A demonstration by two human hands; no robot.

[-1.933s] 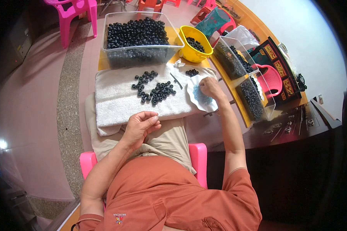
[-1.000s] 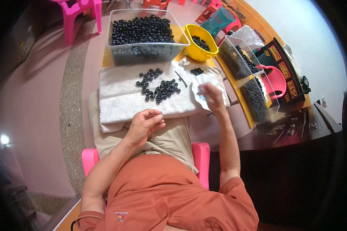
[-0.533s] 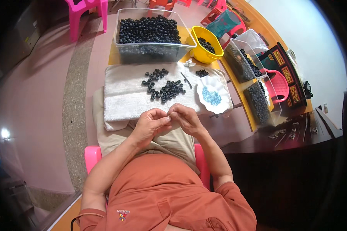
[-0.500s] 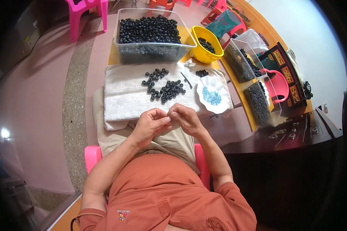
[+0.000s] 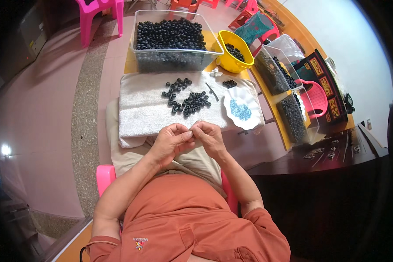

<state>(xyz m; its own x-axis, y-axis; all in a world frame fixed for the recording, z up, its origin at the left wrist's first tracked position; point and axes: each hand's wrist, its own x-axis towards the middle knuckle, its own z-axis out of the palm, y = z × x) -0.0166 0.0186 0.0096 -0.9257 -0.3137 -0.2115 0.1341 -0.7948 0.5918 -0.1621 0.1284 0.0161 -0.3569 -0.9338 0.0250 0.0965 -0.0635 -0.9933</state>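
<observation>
My left hand (image 5: pixel 172 142) and my right hand (image 5: pixel 208 137) meet above my lap, just short of the near edge of a white towel (image 5: pixel 139 105). Thumb and forefinger of each are pinched together, tips almost touching. Whatever they hold is too small to make out. Beyond them on the towel lies a loose group of round black beads with holes (image 5: pixel 192 104). To its right is a thin dark tool (image 5: pixel 212 91). A white scalloped dish (image 5: pixel 232 97) holds tiny blue beads (image 5: pixel 241 111), and a small pile of dark beads (image 5: pixel 229 83) lies behind it.
A clear plastic bin (image 5: pixel 170 56) full of black beads stands behind the towel, with a yellow basket (image 5: pixel 236 65) beside it. More clear bins (image 5: pixel 292 115) of black beads stand at right. A dark table (image 5: pixel 301 161) edges in at lower right. Pink chair arms (image 5: pixel 105 177) flank me.
My right hand has shifted very slightly down and its fingers have curled a little more. Both hands stay pinched together; the beads and dish lie as before.
</observation>
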